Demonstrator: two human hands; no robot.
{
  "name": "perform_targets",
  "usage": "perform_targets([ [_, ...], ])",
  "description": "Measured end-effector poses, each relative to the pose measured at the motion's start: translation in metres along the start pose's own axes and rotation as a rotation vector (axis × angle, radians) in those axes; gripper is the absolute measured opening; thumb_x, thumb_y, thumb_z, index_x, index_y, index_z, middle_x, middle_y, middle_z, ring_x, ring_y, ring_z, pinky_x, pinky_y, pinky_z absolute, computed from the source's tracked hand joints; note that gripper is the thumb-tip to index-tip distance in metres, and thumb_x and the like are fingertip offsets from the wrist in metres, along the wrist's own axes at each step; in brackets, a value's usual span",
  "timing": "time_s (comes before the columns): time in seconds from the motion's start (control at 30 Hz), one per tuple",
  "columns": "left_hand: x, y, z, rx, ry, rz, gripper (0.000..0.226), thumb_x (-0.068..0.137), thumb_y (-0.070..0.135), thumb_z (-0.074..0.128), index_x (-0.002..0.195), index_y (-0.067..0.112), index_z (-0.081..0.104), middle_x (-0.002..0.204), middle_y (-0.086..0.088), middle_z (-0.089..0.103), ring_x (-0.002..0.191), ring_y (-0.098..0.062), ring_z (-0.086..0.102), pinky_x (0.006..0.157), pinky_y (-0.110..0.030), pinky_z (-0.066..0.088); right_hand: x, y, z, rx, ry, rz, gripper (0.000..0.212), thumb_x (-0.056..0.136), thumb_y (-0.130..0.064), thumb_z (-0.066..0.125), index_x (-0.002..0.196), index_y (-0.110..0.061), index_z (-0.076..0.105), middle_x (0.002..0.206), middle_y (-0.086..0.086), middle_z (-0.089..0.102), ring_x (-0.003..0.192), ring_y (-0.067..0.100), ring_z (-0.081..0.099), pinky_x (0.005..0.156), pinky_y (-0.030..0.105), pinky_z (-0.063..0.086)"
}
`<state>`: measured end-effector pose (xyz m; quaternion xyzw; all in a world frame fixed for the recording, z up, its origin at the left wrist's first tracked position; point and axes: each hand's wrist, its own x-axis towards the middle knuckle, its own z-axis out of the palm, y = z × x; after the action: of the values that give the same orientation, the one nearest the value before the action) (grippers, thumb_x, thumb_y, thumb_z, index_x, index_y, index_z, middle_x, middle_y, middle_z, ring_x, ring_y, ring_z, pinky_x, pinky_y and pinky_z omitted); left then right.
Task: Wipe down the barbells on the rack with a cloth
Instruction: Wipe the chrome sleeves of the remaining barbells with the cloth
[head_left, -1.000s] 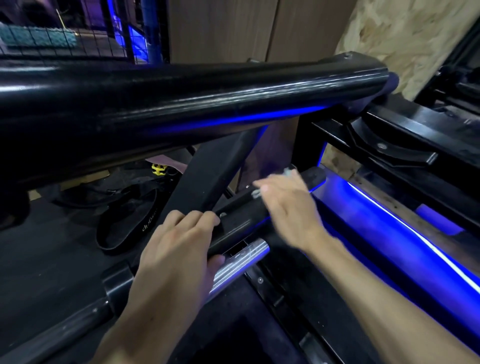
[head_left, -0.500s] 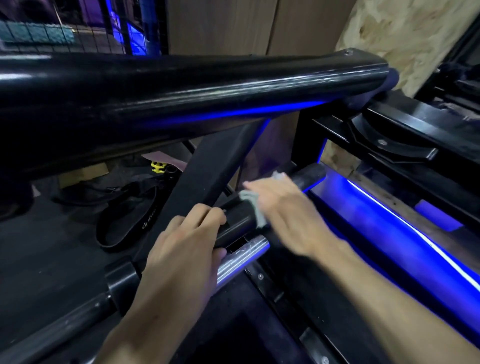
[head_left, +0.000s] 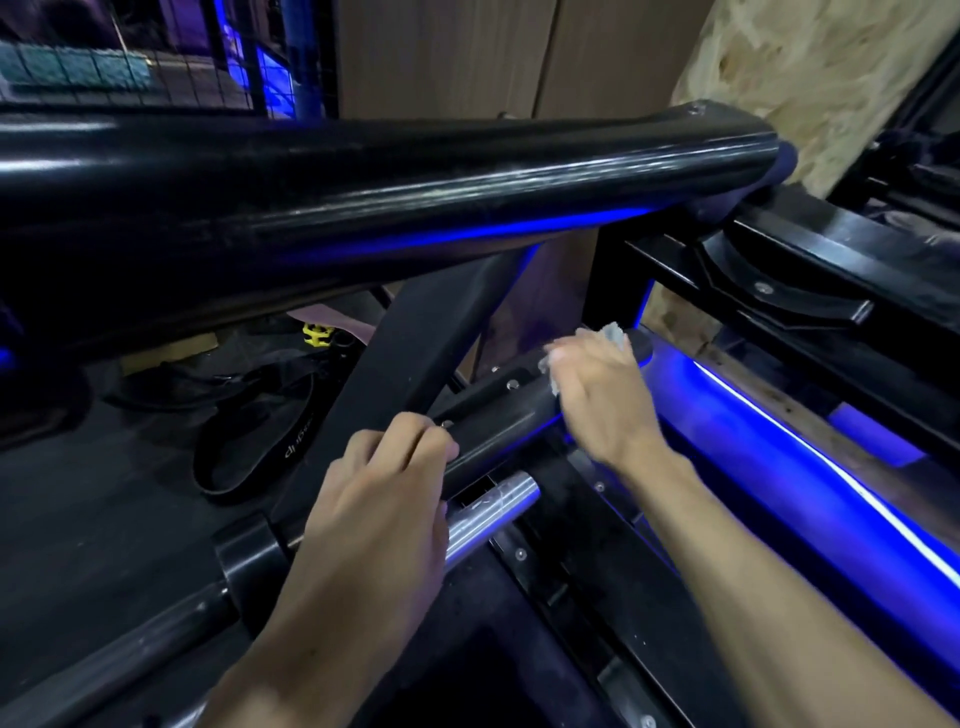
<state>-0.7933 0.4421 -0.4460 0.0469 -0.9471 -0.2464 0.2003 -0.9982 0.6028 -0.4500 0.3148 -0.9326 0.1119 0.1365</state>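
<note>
A black barbell sleeve (head_left: 498, 415) lies slanted across the middle of the view, ending in a round cap at the upper right. My right hand (head_left: 602, 400) presses a small pale cloth (head_left: 613, 332) onto the far end of that sleeve, fingers curled round the cloth. My left hand (head_left: 384, 509) grips the near end of the black sleeve, fingers curled over its top. Just below it a chrome barbell sleeve (head_left: 493, 509) pokes out, with a black collar (head_left: 249, 556) and dark shaft running to the lower left.
A thick glossy black bar (head_left: 363, 197) crosses overhead in front of me. A slanted black rack post (head_left: 415, 353) stands behind the sleeve. A black lifting belt (head_left: 260, 447) lies on the dark floor at left. Blue light strips (head_left: 810, 457) glow along the frame at right.
My right hand slid the cloth up the black sleeve toward its far capped end. My left hand kept its grip on the near end.
</note>
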Motion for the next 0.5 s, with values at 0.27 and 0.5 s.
perform_targets([
  [0.27, 0.002, 0.001, -0.001, -0.054, 0.013, -0.015, 0.044, 0.073, 0.000, 0.078, 0.106, 0.024, 0.062, 0.108, 0.018, 0.054, 0.086, -0.015, 0.050, 0.069, -0.035, 0.049, -0.022, -0.016, 0.002, 0.281, -0.007, -0.221, 0.042, 0.108, -0.032, 0.034, 0.123, -0.023, 0.072, 0.129, -0.008, 0.068, 0.132, 0.012, 0.050, 0.128, 0.041, 0.010],
  [0.5, -0.002, -0.001, -0.001, -0.040, 0.028, 0.031, 0.048, 0.074, -0.005, 0.076, 0.111, 0.022, 0.064, 0.116, 0.014, 0.055, 0.095, -0.017, 0.054, 0.077, -0.040, 0.054, -0.009, -0.007, -0.028, 1.022, 0.343, 0.478, 0.036, 0.108, -0.016, 0.041, 0.090, -0.018, 0.072, 0.061, -0.011, 0.064, 0.052, 0.006, 0.054, 0.050, 0.022, 0.047],
])
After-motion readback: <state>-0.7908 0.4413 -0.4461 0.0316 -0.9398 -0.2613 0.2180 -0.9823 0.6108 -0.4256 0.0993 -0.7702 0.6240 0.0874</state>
